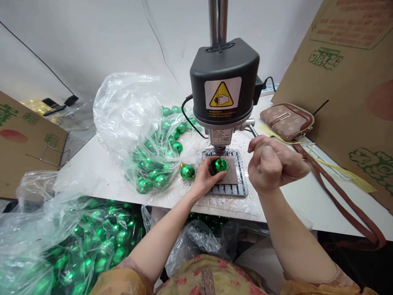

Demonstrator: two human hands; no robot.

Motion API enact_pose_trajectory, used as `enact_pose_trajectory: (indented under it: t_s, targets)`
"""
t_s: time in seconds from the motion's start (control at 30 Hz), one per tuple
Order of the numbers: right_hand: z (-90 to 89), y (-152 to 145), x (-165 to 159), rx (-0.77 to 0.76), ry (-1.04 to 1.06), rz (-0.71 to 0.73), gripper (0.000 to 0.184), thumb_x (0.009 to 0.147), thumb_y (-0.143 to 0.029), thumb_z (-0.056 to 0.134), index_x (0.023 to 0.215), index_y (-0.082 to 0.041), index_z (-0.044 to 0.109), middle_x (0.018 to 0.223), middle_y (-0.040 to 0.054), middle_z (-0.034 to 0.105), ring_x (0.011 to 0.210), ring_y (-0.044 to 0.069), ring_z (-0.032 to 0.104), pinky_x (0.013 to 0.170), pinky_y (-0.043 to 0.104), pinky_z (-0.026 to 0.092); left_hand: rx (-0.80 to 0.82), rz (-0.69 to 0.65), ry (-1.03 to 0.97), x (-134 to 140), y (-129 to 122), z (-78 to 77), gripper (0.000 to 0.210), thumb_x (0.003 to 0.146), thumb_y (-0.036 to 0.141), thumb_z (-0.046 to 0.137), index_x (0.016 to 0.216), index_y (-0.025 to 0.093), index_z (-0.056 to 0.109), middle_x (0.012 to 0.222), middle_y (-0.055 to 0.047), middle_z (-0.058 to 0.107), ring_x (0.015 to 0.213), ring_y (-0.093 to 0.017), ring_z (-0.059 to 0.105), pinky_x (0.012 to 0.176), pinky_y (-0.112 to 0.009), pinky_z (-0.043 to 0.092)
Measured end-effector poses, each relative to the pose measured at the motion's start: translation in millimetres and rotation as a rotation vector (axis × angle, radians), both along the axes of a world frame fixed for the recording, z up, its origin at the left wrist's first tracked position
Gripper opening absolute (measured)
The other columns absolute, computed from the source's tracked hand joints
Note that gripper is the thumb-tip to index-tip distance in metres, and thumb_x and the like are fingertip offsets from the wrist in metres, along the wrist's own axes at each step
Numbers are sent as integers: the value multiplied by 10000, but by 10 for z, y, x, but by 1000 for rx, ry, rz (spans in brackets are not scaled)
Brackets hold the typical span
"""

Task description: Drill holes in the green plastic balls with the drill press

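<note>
My left hand (206, 175) curls its thumb and fingers around a shiny green mirror-ball ornament (221, 165), holding it on the slotted base plate (242, 186) of a small drill press (225, 82). The drill's tip comes down to the top of the ornament; whether it has entered cannot be made out. At the right of the machine, my right hand (272, 164) is closed in a fist around the feed lever (253, 130), whose grip is hidden in it. Just left of my left hand lies another green ornament (187, 171) with a gold cap.
Green ornaments spill from a clear plastic bag (123, 106) on the white table (166, 194). A larger bag of ornaments (92, 241) sits lower left. A brown patterned purse (287, 119) with a long strap lies right, beside a cardboard box (346, 82). Dark shavings surround the base.
</note>
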State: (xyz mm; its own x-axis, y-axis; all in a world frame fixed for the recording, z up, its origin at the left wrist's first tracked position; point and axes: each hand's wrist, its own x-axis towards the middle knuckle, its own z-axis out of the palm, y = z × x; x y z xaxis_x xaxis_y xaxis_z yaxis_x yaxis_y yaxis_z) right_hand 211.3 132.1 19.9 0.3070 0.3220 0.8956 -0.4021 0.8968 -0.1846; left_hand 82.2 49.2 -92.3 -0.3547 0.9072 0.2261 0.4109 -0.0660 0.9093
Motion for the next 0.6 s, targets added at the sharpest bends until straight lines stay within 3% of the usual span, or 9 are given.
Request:
enact_pose_trajectory:
  t_s: [0.07,0.17,0.27,0.4,0.47,0.53,0.6]
  targets:
    - [44,-19,-5,-26,12,5,516,858,-159,602,563,-170,179,471,-69,251,402,27,262,457,276,354,4,4,6,3,5,2,483,800,309,837,1221,208,622,1191,-91,692,1167,-286,645,1051,-437,499]
    - [264,-52,-13,-160,42,19,526,900,-194,604,573,-178,192,471,-68,192,398,24,241,442,259,316,-5,19,26,18,28,37,474,794,299,835,1206,197,622,1173,-94,700,1132,-280,657,1027,-434,510]
    - [544,-58,-11,-302,-47,49,475,909,-225,629,546,-202,323,462,-66,315,411,45,322,431,275,318,4,107,56,82,-15,116,432,789,302,833,1160,204,635,1128,-82,716,1068,-264,677,972,-415,532]
    - [707,-23,-11,-311,-65,115,426,929,-208,602,597,-212,335,474,-85,347,416,27,323,445,248,294,107,276,180,244,-398,105,402,800,417,825,1101,219,646,1054,-82,719,1001,-254,692,901,-403,563]
    - [695,-8,-12,-279,-47,117,405,932,-224,598,616,-210,346,483,-92,354,423,20,324,456,238,305,193,199,283,312,-723,-36,464,780,505,831,1100,222,653,1054,-101,723,991,-267,706,869,-411,587]
    - [668,-5,-10,-269,-51,132,392,932,-241,604,624,-207,363,487,-92,354,435,18,333,466,238,313,303,-14,444,343,-1061,-253,490,769,549,833,1109,237,668,1080,-124,742,951,-270,725,808,-400,608]
    - [650,-10,-6,-276,-58,144,387,934,-238,600,624,-206,371,492,-88,355,446,16,342,476,239,317,366,-271,649,337,-1350,-483,367,834,455,801,1133,277,684,1156,-135,759,864,-238,729,718,-351,598]
